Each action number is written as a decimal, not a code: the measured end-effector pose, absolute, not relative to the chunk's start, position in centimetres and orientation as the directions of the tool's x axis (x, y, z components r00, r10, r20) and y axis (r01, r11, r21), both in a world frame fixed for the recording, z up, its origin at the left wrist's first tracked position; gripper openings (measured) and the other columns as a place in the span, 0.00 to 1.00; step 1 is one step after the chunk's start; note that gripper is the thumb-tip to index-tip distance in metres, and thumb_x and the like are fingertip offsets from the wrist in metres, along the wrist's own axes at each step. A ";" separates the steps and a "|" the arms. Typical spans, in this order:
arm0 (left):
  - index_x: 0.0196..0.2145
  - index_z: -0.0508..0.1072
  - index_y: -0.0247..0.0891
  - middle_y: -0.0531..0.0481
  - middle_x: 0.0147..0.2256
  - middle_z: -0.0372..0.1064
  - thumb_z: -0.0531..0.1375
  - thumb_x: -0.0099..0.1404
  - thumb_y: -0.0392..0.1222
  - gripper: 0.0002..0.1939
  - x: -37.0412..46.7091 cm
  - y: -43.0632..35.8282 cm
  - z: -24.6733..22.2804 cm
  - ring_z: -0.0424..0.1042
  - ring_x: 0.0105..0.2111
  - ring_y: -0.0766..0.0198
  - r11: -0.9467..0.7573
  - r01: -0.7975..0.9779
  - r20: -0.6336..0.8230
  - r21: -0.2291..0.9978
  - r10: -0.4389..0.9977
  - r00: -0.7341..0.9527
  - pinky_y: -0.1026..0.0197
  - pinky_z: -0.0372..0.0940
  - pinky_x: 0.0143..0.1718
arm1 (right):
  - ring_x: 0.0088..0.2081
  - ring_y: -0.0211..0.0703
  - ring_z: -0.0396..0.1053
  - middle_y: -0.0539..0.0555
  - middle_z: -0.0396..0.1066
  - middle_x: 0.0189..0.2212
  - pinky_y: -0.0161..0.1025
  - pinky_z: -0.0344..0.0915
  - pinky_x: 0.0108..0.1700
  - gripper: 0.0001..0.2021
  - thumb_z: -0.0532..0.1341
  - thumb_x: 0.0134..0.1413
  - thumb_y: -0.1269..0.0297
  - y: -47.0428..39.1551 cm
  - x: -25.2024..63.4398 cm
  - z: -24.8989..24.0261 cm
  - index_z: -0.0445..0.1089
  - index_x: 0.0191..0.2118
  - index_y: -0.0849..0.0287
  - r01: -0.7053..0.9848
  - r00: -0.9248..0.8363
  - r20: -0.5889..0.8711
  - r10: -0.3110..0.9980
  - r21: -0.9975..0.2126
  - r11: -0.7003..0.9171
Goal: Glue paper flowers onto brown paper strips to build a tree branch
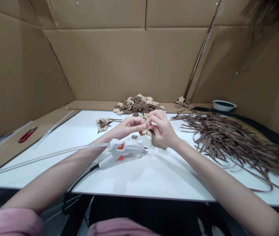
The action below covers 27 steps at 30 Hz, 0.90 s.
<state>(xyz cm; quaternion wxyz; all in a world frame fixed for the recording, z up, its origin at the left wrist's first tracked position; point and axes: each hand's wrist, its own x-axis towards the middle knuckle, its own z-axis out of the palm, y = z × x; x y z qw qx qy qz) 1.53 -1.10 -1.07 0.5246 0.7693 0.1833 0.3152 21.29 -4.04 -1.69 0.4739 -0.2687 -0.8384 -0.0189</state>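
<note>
1. Moderate, soft, slightly cool light covers the worktop (pixel 176 186); its source is out of view.
2. Pale glare spreads over the white surface just below the left grip (pixel 137 125) and right grip (pixel 159 126), with faint, soft-edged shadows around it.
3. Beneath the worktop edge nearest the viewer, the picture sinks into near-black.
4. Far up and right of both grips, a dark, out-of-focus blur covers the corner.
5. Wide-angle distortion stretches the outer edges; detail near the grips is slightly soft.
</note>
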 end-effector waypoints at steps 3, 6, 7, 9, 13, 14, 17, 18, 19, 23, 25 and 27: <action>0.32 0.72 0.32 0.49 0.29 0.68 0.61 0.66 0.48 0.14 1.4 -1.1 -1.0 0.67 0.30 0.68 -0.378 -0.081 0.317 0.922 0.619 0.718 0.64 0.61 0.33 | 0.42 0.48 0.63 0.55 0.65 0.36 0.47 0.60 0.45 0.10 0.53 0.49 0.81 -4.2 21.3 -1.4 0.61 0.29 0.56 0.437 -0.375 0.812 0.447 -0.270 0.858; 0.32 0.73 0.32 0.50 0.29 0.68 0.61 0.66 0.47 0.14 1.3 -1.1 -1.0 0.67 0.30 0.68 -0.383 -0.076 0.321 0.921 0.631 0.706 0.64 0.61 0.35 | 0.41 0.47 0.64 0.55 0.64 0.35 0.45 0.62 0.44 0.08 0.54 0.53 0.78 -4.4 21.4 -1.0 0.63 0.30 0.56 0.408 -0.309 0.826 0.471 -0.332 0.850; 0.32 0.73 0.32 0.50 0.29 0.68 0.61 0.66 0.47 0.14 1.3 -1.1 -0.9 0.67 0.30 0.68 -0.386 -0.070 0.320 0.920 0.634 0.704 0.64 0.61 0.35 | 0.41 0.47 0.64 0.55 0.64 0.35 0.45 0.62 0.44 0.08 0.55 0.54 0.77 -4.5 21.5 -0.9 0.64 0.31 0.56 0.402 -0.296 0.830 0.473 -0.341 0.850; 0.33 0.74 0.32 0.49 0.29 0.68 0.61 0.66 0.48 0.14 1.2 -1.1 -0.9 0.67 0.30 0.68 -0.387 -0.062 0.316 0.920 0.639 0.701 0.64 0.61 0.34 | 0.42 0.47 0.64 0.55 0.65 0.35 0.46 0.62 0.45 0.07 0.56 0.55 0.76 -4.6 21.6 -0.6 0.65 0.32 0.56 0.398 -0.291 0.834 0.469 -0.340 0.852; 0.35 0.75 0.31 0.47 0.31 0.71 0.62 0.65 0.48 0.14 1.1 -1.0 -0.9 0.69 0.31 0.66 -0.383 -0.043 0.299 0.923 0.643 0.705 0.63 0.62 0.35 | 0.42 0.47 0.65 0.54 0.66 0.36 0.47 0.62 0.47 0.06 0.58 0.56 0.74 -4.7 21.9 -0.5 0.69 0.33 0.55 0.420 -0.347 0.826 0.445 -0.287 0.861; 0.36 0.75 0.31 0.47 0.31 0.71 0.62 0.65 0.49 0.15 1.0 -1.1 -0.9 0.69 0.31 0.66 -0.382 -0.035 0.293 0.923 0.645 0.706 0.63 0.62 0.35 | 0.42 0.47 0.65 0.54 0.67 0.36 0.47 0.61 0.47 0.06 0.59 0.57 0.74 -4.7 21.9 -0.5 0.69 0.33 0.55 0.431 -0.363 0.823 0.436 -0.266 0.862; 0.36 0.75 0.32 0.47 0.30 0.71 0.62 0.65 0.49 0.15 1.1 -1.2 -0.8 0.69 0.30 0.66 -0.383 -0.013 0.278 0.924 0.648 0.709 0.63 0.62 0.33 | 0.43 0.47 0.65 0.54 0.68 0.38 0.48 0.60 0.48 0.05 0.61 0.57 0.72 -4.6 22.1 -0.6 0.71 0.33 0.55 0.462 -0.398 0.822 0.408 -0.205 0.863; 0.36 0.75 0.32 0.48 0.30 0.71 0.62 0.65 0.50 0.15 1.1 -1.2 -0.8 0.69 0.30 0.66 -0.384 -0.009 0.276 0.923 0.648 0.710 0.64 0.62 0.32 | 0.43 0.47 0.65 0.54 0.68 0.38 0.48 0.60 0.48 0.05 0.61 0.57 0.71 -4.5 22.1 -0.6 0.72 0.33 0.55 0.468 -0.403 0.824 0.397 -0.187 0.864; 0.36 0.75 0.32 0.48 0.30 0.71 0.62 0.65 0.50 0.15 1.1 -1.3 -0.7 0.68 0.29 0.66 -0.386 -0.005 0.275 0.923 0.648 0.710 0.64 0.62 0.32 | 0.43 0.47 0.66 0.54 0.69 0.38 0.48 0.60 0.48 0.05 0.61 0.57 0.71 -4.5 22.1 -0.6 0.72 0.33 0.54 0.471 -0.407 0.828 0.387 -0.173 0.865; 0.35 0.75 0.31 0.47 0.30 0.71 0.62 0.64 0.50 0.15 1.2 -1.4 -0.6 0.68 0.30 0.66 -0.392 -0.002 0.275 0.920 0.642 0.716 0.64 0.62 0.33 | 0.43 0.46 0.66 0.53 0.69 0.37 0.47 0.59 0.48 0.06 0.61 0.57 0.72 -4.4 22.1 -0.7 0.72 0.32 0.54 0.476 -0.424 0.831 0.361 -0.135 0.869; 0.35 0.75 0.31 0.47 0.30 0.71 0.62 0.65 0.49 0.15 1.2 -1.4 -0.6 0.68 0.30 0.66 -0.389 -0.010 0.276 0.921 0.634 0.722 0.64 0.62 0.32 | 0.43 0.46 0.66 0.53 0.69 0.37 0.47 0.59 0.48 0.05 0.61 0.57 0.72 -4.4 22.1 -0.7 0.71 0.32 0.54 0.490 -0.434 0.825 0.362 -0.121 0.863; 0.34 0.75 0.31 0.48 0.29 0.70 0.62 0.65 0.48 0.14 1.3 -1.4 -0.7 0.68 0.29 0.67 -0.384 -0.022 0.279 0.923 0.629 0.725 0.64 0.61 0.32 | 0.43 0.47 0.65 0.53 0.69 0.37 0.47 0.58 0.47 0.06 0.61 0.57 0.72 -4.4 22.0 -0.7 0.71 0.32 0.55 0.515 -0.439 0.822 0.363 -0.101 0.851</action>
